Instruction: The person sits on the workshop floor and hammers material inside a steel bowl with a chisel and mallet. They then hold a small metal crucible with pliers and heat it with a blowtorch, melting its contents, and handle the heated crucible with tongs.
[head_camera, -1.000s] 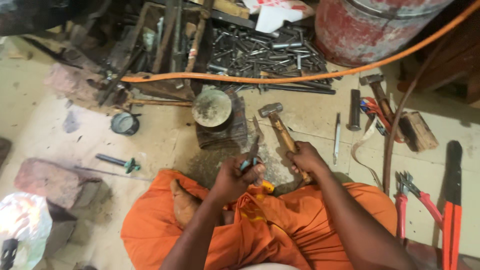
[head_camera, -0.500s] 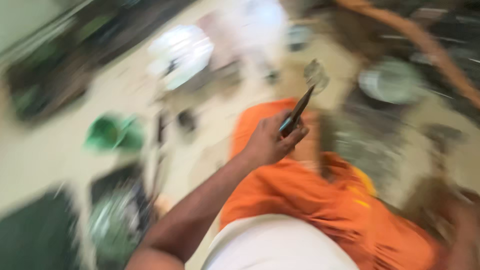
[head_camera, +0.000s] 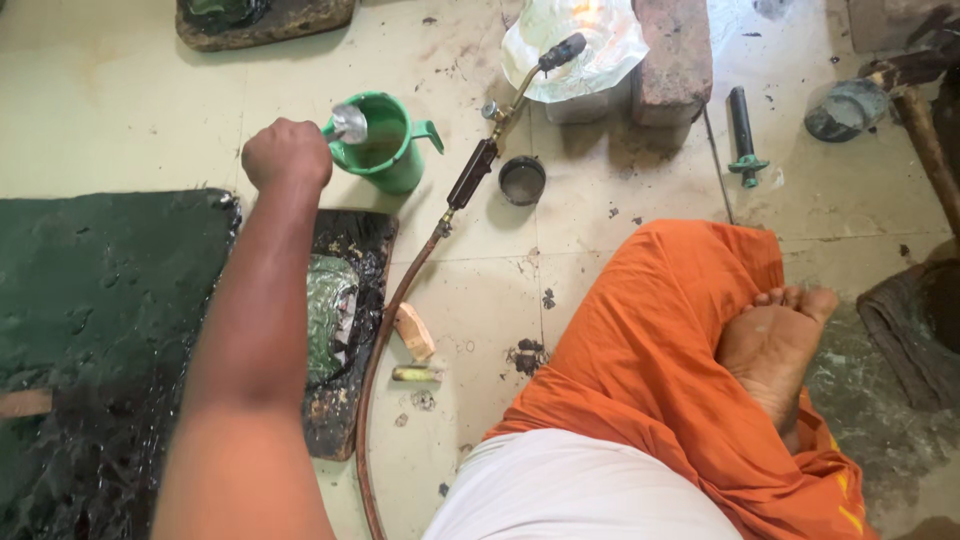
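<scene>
**Left hand holds a shiny piece over the green jug**

We see a small shiny metal piece (head_camera: 350, 122) held at the rim of a green plastic jug (head_camera: 388, 150), which stands on the tiled floor (head_camera: 120, 110) with its handle pointing right. Our left hand (head_camera: 288, 153) is closed in a fist around the near end of that piece, knuckles up, the arm stretched out from the lower left. We cannot tell what sort of tool or part the piece is; only its bright rounded tip shows above the jug's mouth. Our right hand is out of view.

Just beside the jug on the right lies a gas torch (head_camera: 505, 110), its dark handle near the jug and its nozzle resting against a crumpled sheet of foil (head_camera: 590, 45). A brown hose (head_camera: 385, 330) runs from the torch down the floor towards us. A small dark round tin (head_camera: 522, 180) sits just right of the torch handle, and a brick (head_camera: 672, 55) lies beside the foil.

Below the arm a black pitch-covered block (head_camera: 355, 330) carries a greenish metal sheet (head_camera: 330, 320), and a large dark green slab (head_camera: 90, 330) fills the left. A small wooden wedge (head_camera: 414, 332) lies by the hose. Our orange cloth (head_camera: 650, 350) covers the folded leg, with a bare foot (head_camera: 775, 345) resting on it. A black-handled tool (head_camera: 743, 135) lies farther right.
</scene>
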